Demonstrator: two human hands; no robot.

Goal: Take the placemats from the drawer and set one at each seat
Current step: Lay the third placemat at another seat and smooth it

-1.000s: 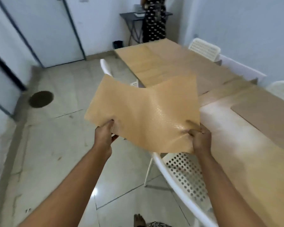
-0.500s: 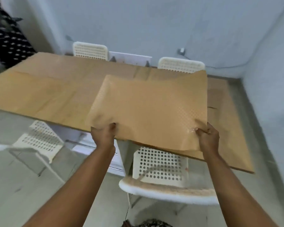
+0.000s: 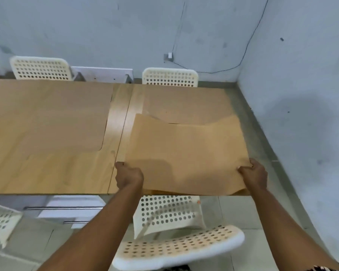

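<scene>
Tan and supple, the placemat (image 3: 186, 153) is gripped at its two near corners: the left hand (image 3: 129, 176) curls round the left corner, the right hand (image 3: 253, 176) pinches the right one. It lies mostly down on the counter (image 3: 47, 169) at the near seat, above the white perforated chair (image 3: 176, 245) tucked below. Its near edge overhangs the counter rim slightly and its far edge is buckled up in a wave, so it looks thin, floppy and faintly textured, not yet flat.

Farther off, a second mat (image 3: 184, 102) seems to lie before the far right chair (image 3: 169, 77), and a larger tan sheet (image 3: 47, 118) covers the left of the counter toward the far left chair (image 3: 41, 68). I judge this seat nearly done; smoothing and release remain. The near left seat (image 3: 0, 222) may lack one.
</scene>
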